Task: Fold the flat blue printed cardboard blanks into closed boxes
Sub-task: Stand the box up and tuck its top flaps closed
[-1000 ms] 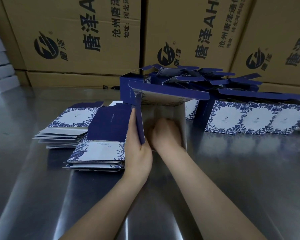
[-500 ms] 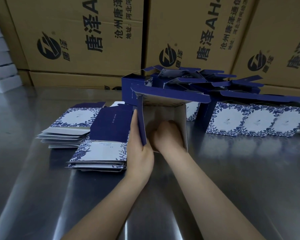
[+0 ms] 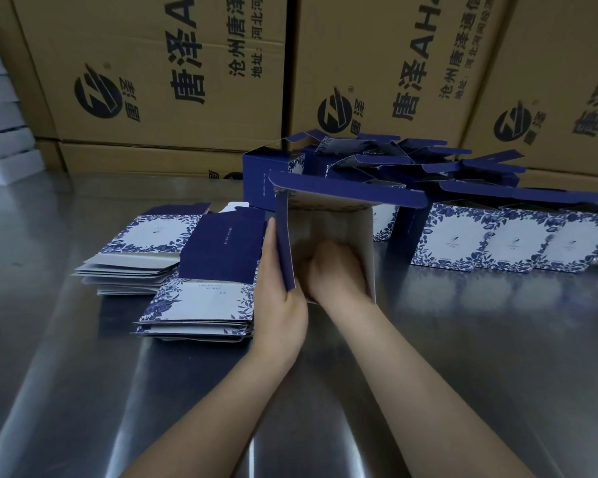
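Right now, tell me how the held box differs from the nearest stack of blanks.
The box stands opened, hollow; the stack of blanks lies flat. The box is single, gripped by the left hand with the right hand inside; the stack holds many layers. Both are blue printed card.

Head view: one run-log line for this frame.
step: forming box | box: open toward camera | left hand: holds left wall | right hand: inside box, fingers hidden | blanks: two stacks at left
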{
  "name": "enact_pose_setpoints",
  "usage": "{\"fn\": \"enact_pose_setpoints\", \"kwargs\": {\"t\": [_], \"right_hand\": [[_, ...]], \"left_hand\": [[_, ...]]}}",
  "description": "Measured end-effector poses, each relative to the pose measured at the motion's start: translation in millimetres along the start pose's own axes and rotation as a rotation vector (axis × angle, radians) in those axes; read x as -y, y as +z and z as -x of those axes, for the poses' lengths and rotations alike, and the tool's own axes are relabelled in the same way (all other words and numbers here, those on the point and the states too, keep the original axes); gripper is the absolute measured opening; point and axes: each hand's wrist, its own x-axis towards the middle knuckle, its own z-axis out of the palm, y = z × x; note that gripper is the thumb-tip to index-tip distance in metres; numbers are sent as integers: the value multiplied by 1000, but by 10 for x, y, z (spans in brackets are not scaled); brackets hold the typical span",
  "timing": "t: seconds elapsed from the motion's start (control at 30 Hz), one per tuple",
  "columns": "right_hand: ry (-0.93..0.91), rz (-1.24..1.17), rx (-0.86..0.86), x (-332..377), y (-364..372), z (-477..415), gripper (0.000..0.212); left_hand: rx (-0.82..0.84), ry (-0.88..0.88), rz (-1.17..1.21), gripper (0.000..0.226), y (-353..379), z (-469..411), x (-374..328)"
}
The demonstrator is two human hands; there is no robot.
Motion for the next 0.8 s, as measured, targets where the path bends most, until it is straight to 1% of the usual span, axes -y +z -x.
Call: {"fn": "enact_pose_setpoints", "kwargs": {"t": [0.1,0.17,0.3,0.43,0.5,0.6,0.7,0.8], "right_hand": [[-134,41,95,24,33,35,28],[-171,57,144,22,26,37,28],[-162,40,213,33,59,4,23],[-147,9,247,34,73,-13,23],[-141,-17,250,37,71,-14,22],[-122,-61,207,47,57,-16,21],[-121,-86,102,79,-9,-4,23],[-95,-245,-2,114,-128,82,23]], "left_hand": [[0,-10,8,70,14,6,-40],[-4,-31,24,76,14,7,-53],[1,-49,24,78,-3,12,-60],[7,-38,19,71,-1,22,-59],[1,-35,15,73,2,15,-68],[-13,-22,4,66,9,-6,-44],[-36,-20,-43,67,-1,-31,-6],[-59,-43,-64,67,-15,-63,8]]}}
